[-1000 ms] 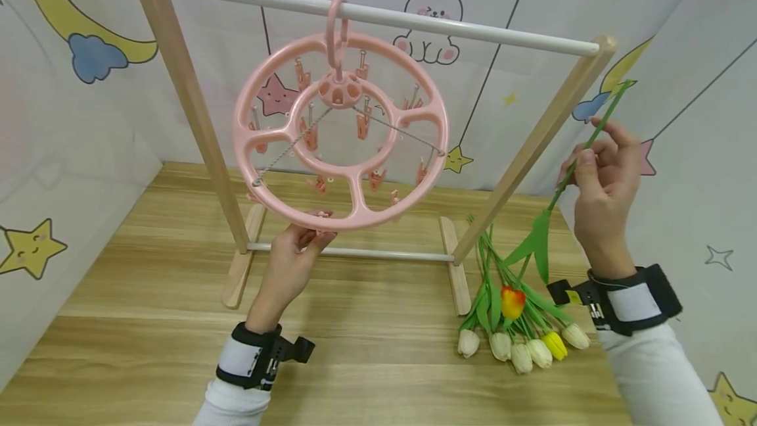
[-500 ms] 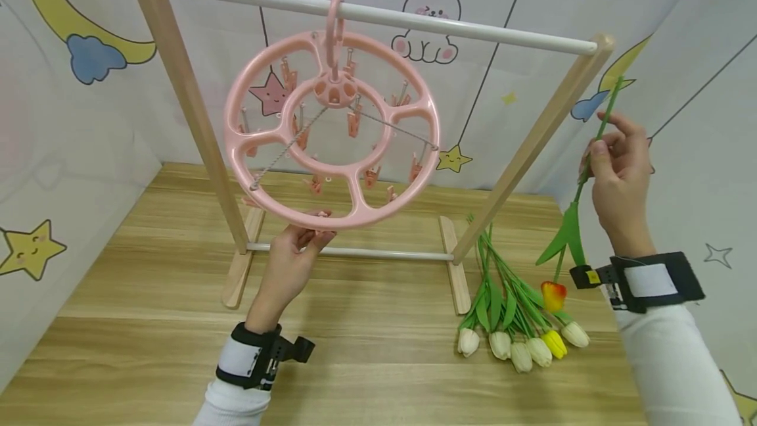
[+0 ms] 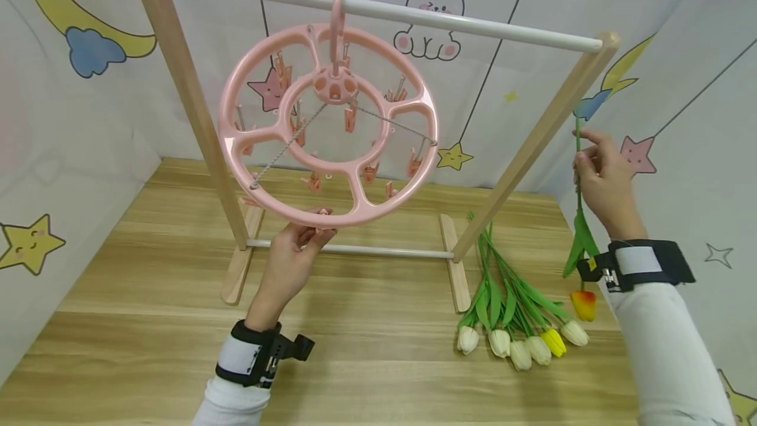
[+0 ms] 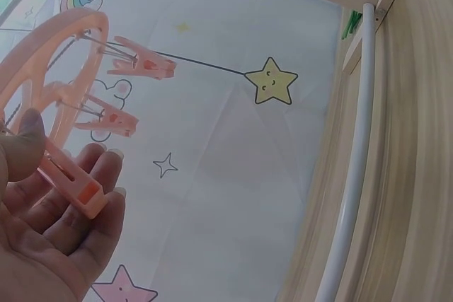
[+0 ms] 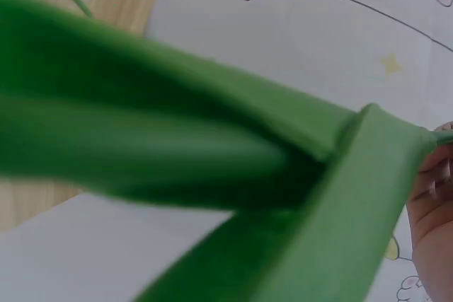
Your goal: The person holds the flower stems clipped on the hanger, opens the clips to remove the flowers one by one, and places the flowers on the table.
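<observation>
A pink round clip hanger (image 3: 355,215) hangs by its hook from the white top bar of a wooden stand. At its near rim my left hand (image 3: 291,268) holds one of its pink clothespins (image 4: 74,185), thumb on one side and fingers beneath in the left wrist view. Off to the right, my right hand (image 3: 609,183) pinches the green stem of an artificial tulip (image 3: 583,306), whose red-orange bloom points down. The tulip's green leaves (image 5: 354,203) fill much of the right wrist view and hide most of that hand.
Several white tulips and a yellow one (image 3: 554,342) lie on the wooden table (image 3: 355,360), right of the stand's foot. The stand's right post (image 3: 532,150) rises between the hanger and my right hand. A lower white bar (image 3: 378,252) joins the feet.
My right hand has shifted slightly, and the tulip has swung from slanted to nearly upright, its bloom moving right, away from the pile. The hanger has turned a little while my left hand stays on the clothespin.
</observation>
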Available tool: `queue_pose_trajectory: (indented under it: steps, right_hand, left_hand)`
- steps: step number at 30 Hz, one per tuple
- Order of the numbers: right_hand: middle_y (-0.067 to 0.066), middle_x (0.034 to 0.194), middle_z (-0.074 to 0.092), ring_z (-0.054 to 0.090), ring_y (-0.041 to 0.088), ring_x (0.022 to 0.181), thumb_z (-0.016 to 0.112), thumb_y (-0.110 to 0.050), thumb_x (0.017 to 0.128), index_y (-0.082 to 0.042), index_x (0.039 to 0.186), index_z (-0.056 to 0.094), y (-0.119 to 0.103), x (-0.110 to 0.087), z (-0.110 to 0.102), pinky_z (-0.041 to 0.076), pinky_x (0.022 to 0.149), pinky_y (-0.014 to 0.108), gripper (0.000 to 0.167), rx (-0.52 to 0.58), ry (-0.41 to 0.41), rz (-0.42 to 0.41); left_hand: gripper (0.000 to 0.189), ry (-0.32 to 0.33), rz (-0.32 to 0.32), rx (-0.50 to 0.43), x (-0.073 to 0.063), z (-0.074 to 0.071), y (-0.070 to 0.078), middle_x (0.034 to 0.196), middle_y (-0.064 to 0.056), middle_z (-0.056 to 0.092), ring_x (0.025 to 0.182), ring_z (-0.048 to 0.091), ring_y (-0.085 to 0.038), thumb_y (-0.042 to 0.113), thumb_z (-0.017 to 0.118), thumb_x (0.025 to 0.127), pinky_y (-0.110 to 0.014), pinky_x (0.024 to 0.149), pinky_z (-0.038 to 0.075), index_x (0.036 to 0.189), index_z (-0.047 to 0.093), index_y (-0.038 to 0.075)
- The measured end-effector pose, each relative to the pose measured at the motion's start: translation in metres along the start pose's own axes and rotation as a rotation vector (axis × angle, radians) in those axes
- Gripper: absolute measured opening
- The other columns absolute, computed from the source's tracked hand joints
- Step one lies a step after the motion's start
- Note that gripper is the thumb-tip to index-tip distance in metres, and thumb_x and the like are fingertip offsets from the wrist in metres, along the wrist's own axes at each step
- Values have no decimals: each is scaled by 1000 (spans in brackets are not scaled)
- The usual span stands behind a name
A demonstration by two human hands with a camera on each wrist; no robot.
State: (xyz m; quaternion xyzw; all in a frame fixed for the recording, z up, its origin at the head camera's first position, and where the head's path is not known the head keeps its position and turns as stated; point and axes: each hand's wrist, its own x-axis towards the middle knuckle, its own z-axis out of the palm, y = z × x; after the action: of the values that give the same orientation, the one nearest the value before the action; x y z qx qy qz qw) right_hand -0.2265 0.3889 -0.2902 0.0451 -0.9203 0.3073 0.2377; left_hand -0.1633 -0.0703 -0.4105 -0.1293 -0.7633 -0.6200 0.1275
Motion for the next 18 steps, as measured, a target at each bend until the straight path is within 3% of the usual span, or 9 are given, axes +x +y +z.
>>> queue_pose_trajectory:
  steps: [7, 11, 18]
  right_hand:
    - [20, 92, 59, 46, -3, 61, 37, -10, 105, 0, 145, 41, 25, -4, 23, 40, 53, 20, 41, -123, -207, -8]
    - [26, 96, 60, 48, -2, 61, 37, -9, 105, 4, 144, 40, 37, -11, 37, 41, 54, 22, 41, -113, -268, -4]
    - [26, 97, 59, 54, 14, 64, 37, -6, 105, 7, 144, 37, 50, -24, 53, 44, 54, 27, 41, -112, -345, 22]
  left_hand:
    - [37, -8, -11, 9, 0, -1, 1, 113, -17, 69, 107, 67, -23, 12, 64, 95, -14, 91, 50, 130, 60, 1]
    - [36, -9, -8, -2, 0, -1, 2, 114, -17, 69, 106, 67, -15, 11, 65, 95, -13, 89, 51, 129, 61, 1]
    - [36, -6, -16, -25, 0, -2, 2, 116, -19, 68, 101, 62, 6, 10, 65, 95, -12, 89, 51, 128, 60, -3]
